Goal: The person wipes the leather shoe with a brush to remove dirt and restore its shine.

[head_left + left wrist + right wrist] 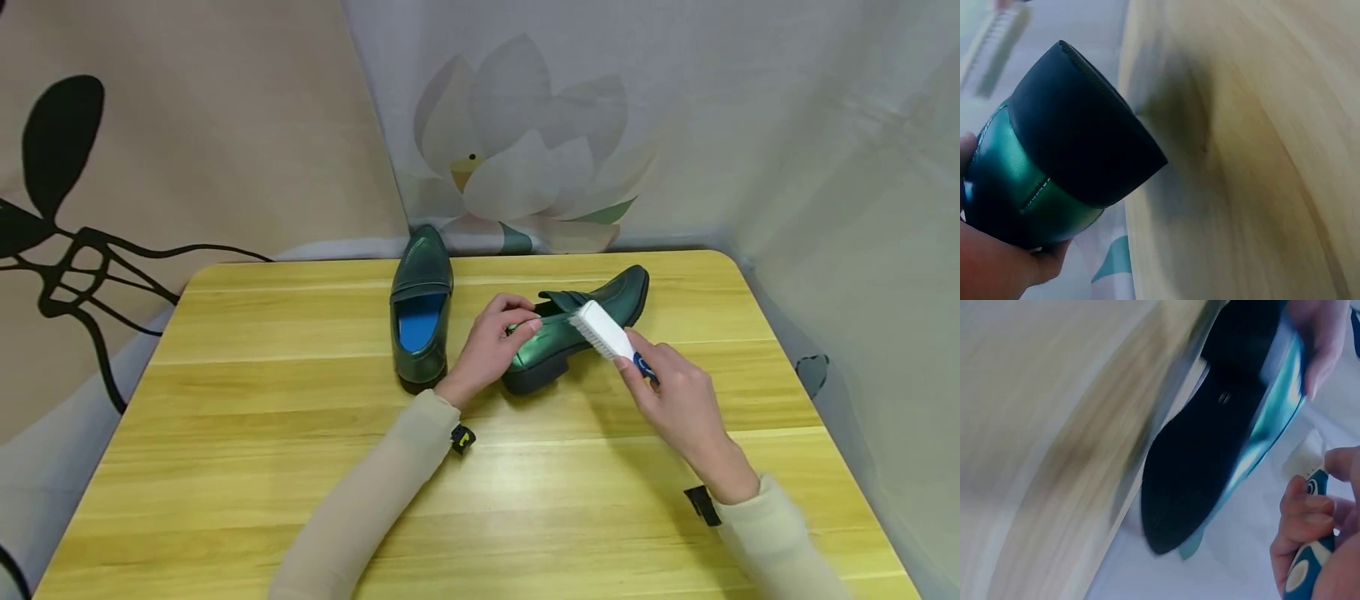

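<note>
A dark green loafer (545, 339) is held by my left hand (501, 340) at its heel end, thumb and fingers about the opening's edge. Its toe points to the far right; the right wrist view shows its black sole (1200, 456) tilted off the table, and the left wrist view shows its black heel (1082, 125). My right hand (678, 397) grips a white brush (602, 328) by its blue-and-white handle (1307, 569). In the head view the bristles overlap the shoe's near side; whether they touch it I cannot tell.
The matching green loafer (420, 312), with a blue insole, stands upright at the table's back, left of my left hand. The light wooden table (480, 517) ends at fabric curtains (570, 125) with a printed flower.
</note>
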Demonstrator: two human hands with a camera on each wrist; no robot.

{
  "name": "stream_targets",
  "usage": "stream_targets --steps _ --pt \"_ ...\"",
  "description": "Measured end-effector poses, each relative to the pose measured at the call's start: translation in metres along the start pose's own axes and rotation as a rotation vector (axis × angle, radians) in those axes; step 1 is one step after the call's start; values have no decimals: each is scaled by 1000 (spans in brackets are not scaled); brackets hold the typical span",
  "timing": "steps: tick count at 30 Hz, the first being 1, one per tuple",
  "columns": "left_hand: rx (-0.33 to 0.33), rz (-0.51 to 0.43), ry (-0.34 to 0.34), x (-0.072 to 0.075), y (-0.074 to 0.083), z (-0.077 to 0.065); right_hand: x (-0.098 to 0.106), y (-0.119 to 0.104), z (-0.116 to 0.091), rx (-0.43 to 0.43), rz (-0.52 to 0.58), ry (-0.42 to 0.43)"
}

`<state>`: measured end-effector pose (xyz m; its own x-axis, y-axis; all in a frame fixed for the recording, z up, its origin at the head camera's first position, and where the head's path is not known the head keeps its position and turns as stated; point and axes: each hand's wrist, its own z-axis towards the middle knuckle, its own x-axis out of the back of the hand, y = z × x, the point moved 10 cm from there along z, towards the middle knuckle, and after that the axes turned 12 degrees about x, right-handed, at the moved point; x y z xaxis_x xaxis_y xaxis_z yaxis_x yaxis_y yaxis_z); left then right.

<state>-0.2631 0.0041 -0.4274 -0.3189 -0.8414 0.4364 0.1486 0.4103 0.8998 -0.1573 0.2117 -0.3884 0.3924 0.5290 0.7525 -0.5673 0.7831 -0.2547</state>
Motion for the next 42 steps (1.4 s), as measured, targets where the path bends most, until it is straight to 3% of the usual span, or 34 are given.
stream_targets --steps 3,10,15,21,31,38,42 --pt "-18 32 9 -3 1 0 -10 -12 3 31 13 -14" --pt "-3 130 3 -3 1 0 -24 -17 3 0 28 -64" --pt "4 192 -21 -6 3 0 -18 8 2 -100 -1 -100" --pt "19 190 -42 -8 4 0 -14 37 -2 -193 -15 -93" --pt "40 159 -15 -2 0 2 -28 -10 5 -14 37 -80" --pt "25 161 -8 -1 -2 4 -22 9 5 -101 -27 -54" --pt "33 145 -1 0 -3 5 -26 3 6 -70 -13 -57"
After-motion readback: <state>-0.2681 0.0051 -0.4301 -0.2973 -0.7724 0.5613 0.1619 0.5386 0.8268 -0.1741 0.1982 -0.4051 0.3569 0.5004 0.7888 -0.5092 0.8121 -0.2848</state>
